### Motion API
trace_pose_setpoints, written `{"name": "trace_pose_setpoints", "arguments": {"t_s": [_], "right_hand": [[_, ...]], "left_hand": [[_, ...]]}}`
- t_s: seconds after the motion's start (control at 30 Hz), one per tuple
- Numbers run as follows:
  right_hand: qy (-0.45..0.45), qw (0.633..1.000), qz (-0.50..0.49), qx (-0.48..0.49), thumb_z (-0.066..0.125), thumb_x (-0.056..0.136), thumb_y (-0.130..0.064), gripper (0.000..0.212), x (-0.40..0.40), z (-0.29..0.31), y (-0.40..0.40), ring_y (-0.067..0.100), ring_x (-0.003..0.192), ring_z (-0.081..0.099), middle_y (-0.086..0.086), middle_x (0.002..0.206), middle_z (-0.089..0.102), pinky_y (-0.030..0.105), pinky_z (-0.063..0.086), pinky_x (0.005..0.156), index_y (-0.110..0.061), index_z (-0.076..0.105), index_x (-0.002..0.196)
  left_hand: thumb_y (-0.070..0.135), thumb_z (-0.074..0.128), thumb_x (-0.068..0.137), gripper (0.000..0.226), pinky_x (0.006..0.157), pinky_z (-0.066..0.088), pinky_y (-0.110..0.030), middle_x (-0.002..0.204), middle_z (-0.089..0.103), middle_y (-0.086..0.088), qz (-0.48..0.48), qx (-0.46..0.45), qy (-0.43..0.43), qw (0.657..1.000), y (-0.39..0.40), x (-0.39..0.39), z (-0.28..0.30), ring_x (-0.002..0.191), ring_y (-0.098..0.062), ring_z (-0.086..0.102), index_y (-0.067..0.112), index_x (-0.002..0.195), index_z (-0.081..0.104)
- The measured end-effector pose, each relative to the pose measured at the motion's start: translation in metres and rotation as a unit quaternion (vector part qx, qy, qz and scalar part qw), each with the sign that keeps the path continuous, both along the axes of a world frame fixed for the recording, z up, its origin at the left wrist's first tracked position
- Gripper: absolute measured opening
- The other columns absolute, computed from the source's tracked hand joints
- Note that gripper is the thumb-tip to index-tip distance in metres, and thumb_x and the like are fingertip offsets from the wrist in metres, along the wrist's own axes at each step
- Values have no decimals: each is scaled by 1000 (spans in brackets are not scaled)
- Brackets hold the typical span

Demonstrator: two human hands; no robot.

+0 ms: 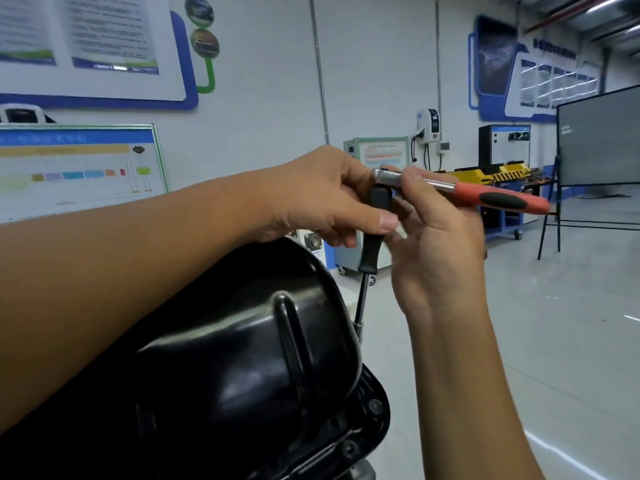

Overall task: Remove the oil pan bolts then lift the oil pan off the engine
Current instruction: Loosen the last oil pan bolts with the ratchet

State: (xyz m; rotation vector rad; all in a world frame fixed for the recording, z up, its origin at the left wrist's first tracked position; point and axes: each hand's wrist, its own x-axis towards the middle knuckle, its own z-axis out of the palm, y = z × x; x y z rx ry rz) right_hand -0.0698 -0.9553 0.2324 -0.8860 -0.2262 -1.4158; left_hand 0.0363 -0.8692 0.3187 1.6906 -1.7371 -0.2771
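A glossy black oil pan fills the lower middle, its flange carrying a bolt at the near right. A ratchet wrench with a red and black handle points right. Its head sits on a long black extension bar that runs down behind the pan's far right edge. My left hand grips the top of the extension just under the ratchet head. My right hand pinches the ratchet's steel neck beside the head. The extension's lower tip is hidden by the pan.
Training posters and a diagram board hang on the white wall at left. Across the grey floor stand a cabinet on wheels, a yellow bench rig and a dark screen on a stand.
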Motion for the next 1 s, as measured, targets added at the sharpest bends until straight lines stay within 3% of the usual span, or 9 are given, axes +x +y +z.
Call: {"name": "trace_pose_setpoints", "arguments": {"t_s": [0.07, 0.23, 0.43, 0.5, 0.6, 0.73, 0.8, 0.93, 1.0], "right_hand": [[6, 1000, 26, 17, 72, 93, -12, 14, -2, -1, -1, 22, 92, 75, 5, 93, 77, 41, 60, 78, -20, 75, 82], [23, 964, -258, -58, 82, 87, -14, 17, -1, -3, -3, 7, 77, 73, -13, 76, 74, 18, 55, 69, -24, 69, 84], [-20, 991, 125, 49, 70, 89, -25, 50, 7, -3, 0, 41, 118, 67, 30, 124, 68, 57, 53, 103, 9, 61, 124], [-26, 999, -46, -5, 74, 92, -12, 13, 6, -4, 2, 26, 99, 75, 8, 98, 77, 41, 62, 86, -5, 70, 102], [-5, 975, -206, -85, 77, 91, -8, 16, 4, -6, -2, 19, 89, 77, 1, 87, 77, 34, 62, 79, -21, 69, 89], [3, 986, 166, 28, 68, 89, -24, 22, -5, 0, -4, 29, 94, 75, 13, 106, 76, 42, 60, 69, -5, 73, 99], [16, 975, 216, 57, 66, 88, -30, 28, -4, 0, -2, 33, 93, 74, 15, 109, 73, 42, 60, 63, -6, 74, 98], [-22, 983, -174, -53, 75, 92, -11, 12, -2, -5, 0, 21, 92, 77, 4, 93, 78, 30, 60, 78, -22, 70, 91], [-6, 973, -218, -72, 78, 90, -14, 19, -2, -6, -3, 18, 92, 77, 2, 93, 78, 29, 61, 78, -30, 69, 86]], "left_hand": [[23, 92, 72, 43, 58, 53, -31, 76, 75, -14, 29, -21, -27, 999, -3, -2, 0, 57, -21, 67, -4, 95, 69], [10, 72, 94, 17, 59, 57, -31, 84, 77, -7, -54, 59, -12, 997, -3, -7, -1, 66, -22, 72, 8, 111, 67], [15, 89, 77, 43, 56, 54, -31, 67, 68, -10, -6, -4, -10, 1000, -5, -5, -2, 52, -19, 61, -5, 107, 65], [13, 90, 76, 41, 49, 48, -27, 60, 61, -4, 3, -16, -10, 1000, -8, -6, -3, 47, -17, 53, 0, 108, 69], [14, 85, 82, 20, 48, 45, -25, 61, 61, 0, -19, -9, -18, 1000, -6, -8, -3, 48, -16, 51, 19, 99, 76], [21, 71, 96, 16, 54, 51, -26, 92, 77, -15, -45, 48, -1, 998, -1, -11, -2, 55, -19, 63, 8, 103, 74], [21, 70, 96, 26, 53, 50, -25, 96, 77, -21, -34, 34, -18, 999, -1, -12, -2, 55, -17, 65, -1, 109, 71], [26, 82, 85, 37, 53, 46, -27, 69, 71, -11, 15, -12, -37, 999, -5, -8, -1, 50, -16, 61, -5, 99, 71], [26, 83, 85, 32, 52, 47, -27, 70, 73, -6, 15, -8, -30, 999, -5, -6, -1, 51, -17, 61, -2, 96, 73]]}}
